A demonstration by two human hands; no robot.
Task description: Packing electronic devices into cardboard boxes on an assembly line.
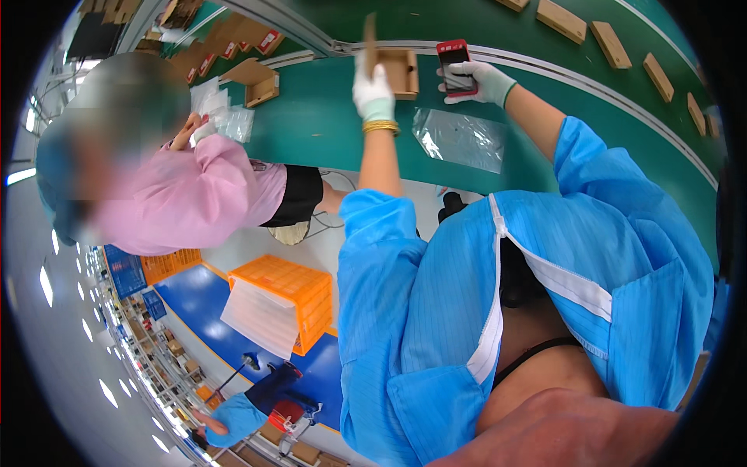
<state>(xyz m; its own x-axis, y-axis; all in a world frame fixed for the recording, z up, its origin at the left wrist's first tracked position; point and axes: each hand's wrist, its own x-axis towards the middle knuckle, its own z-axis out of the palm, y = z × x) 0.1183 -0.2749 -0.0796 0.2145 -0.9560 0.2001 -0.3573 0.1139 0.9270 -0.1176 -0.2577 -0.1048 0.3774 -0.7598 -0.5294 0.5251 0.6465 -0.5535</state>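
My left hand (373, 95), in a white glove, is closed on the left side of a small brown cardboard box (402, 74). The box lies on the green table with its lid standing up beside my fingers. My right hand (484, 82), gloved as well, grips a red phone-shaped device (455, 64) with a dark glossy face, held just to the right of the box. Between my two arms a clear plastic bag (459, 140) lies flat on the table.
At left a person in a pink top (194, 194) works over clear bags (233, 121), near another open carton (262, 86). Several closed narrow boxes (611, 45) stand on the green belt beyond a metal rail (537, 62). An orange crate (311, 300) stands behind on the floor.
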